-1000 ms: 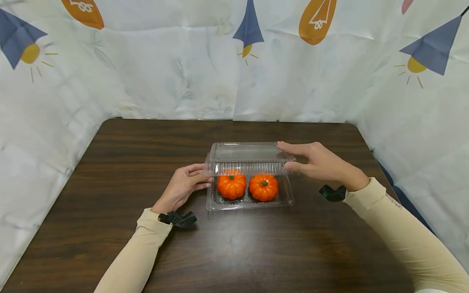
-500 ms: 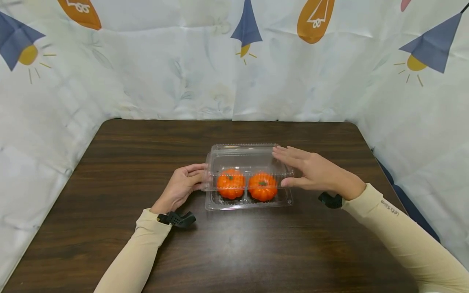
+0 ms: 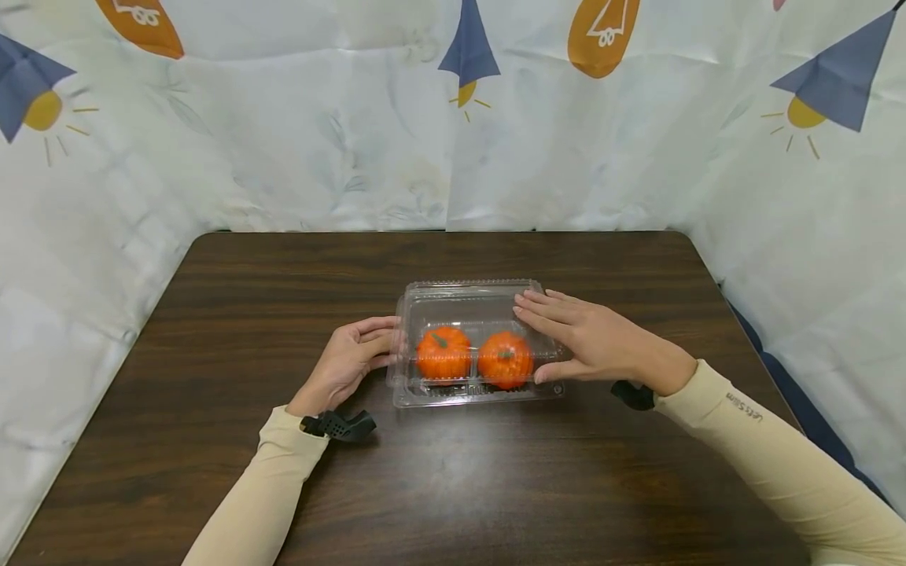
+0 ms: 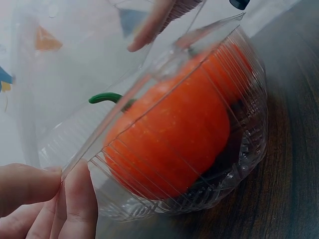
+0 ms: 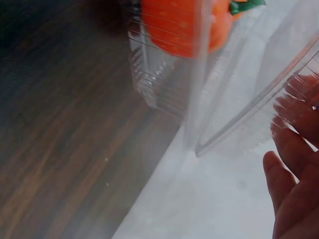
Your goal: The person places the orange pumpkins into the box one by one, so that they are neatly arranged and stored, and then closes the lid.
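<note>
Two small orange pumpkins, the left one [image 3: 443,354] and the right one [image 3: 506,359], sit side by side in a clear plastic clamshell container [image 3: 481,399]. Its hinged lid [image 3: 470,310] slants over them, with a gap at the front. My left hand [image 3: 345,363] pinches the container's left rim between thumb and fingers, as the left wrist view shows. A curved green stem [image 4: 107,96] stands on the nearer pumpkin. My right hand [image 3: 602,339] lies against the lid's right side with straight fingers, seen partly through the plastic in the right wrist view.
The container rests on a dark wood-grain table [image 3: 453,487]. White patterned fabric [image 3: 297,118] hangs behind the table and along both sides. Each wrist wears a black band, the left one [image 3: 340,425] beside the container's front left.
The lid has swung down toward the front and now lies over both pumpkins. My right hand has come forward and down with it. My left hand has stayed at the left rim.
</note>
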Demonstrator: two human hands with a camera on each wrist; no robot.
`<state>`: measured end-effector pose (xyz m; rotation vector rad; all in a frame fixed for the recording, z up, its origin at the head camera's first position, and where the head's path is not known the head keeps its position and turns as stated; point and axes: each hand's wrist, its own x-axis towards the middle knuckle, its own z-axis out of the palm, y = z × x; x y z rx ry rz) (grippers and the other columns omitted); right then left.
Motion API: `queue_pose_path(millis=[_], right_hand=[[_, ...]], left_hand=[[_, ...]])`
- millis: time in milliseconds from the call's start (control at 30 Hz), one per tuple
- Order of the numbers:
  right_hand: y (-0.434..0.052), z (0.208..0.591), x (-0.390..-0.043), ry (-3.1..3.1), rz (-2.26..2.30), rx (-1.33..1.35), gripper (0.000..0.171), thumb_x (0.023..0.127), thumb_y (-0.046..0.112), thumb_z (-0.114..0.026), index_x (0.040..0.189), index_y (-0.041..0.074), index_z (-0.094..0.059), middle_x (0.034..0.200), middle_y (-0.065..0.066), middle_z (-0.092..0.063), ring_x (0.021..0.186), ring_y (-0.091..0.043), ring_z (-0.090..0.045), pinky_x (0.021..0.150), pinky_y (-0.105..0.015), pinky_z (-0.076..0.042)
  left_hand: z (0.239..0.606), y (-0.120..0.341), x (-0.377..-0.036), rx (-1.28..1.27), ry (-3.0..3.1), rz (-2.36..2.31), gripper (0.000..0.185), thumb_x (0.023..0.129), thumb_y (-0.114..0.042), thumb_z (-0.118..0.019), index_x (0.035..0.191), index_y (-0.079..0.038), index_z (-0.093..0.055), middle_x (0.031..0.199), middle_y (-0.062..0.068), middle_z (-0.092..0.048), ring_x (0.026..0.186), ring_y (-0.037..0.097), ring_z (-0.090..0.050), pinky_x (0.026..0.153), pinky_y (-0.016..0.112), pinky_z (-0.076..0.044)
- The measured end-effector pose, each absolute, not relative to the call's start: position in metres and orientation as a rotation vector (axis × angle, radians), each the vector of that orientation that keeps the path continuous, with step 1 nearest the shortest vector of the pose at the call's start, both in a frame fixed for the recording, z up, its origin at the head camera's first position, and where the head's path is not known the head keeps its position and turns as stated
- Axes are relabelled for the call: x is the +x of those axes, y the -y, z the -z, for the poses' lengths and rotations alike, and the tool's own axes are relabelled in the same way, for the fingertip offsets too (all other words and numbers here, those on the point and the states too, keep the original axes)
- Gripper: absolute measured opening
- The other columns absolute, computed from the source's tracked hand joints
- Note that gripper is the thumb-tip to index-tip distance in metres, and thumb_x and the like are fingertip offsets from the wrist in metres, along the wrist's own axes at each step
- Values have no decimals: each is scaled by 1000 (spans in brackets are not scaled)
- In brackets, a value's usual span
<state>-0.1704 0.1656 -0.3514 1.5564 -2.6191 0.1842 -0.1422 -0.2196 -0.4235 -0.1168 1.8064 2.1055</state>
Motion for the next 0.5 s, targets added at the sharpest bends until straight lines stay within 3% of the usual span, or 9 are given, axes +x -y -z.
queue_pose_path(millis=[500], right_hand=[[-164, 364, -170, 2475, -118, 1611, 92, 85, 70, -54, 150, 8, -37, 158, -10, -37, 145, -28, -40, 126, -36, -27]], left_hand=[[422, 218, -142, -82, -1803, -2121, 55, 89, -18, -71, 137, -2, -50, 108, 0, -73, 92, 10, -72, 83, 25, -62]])
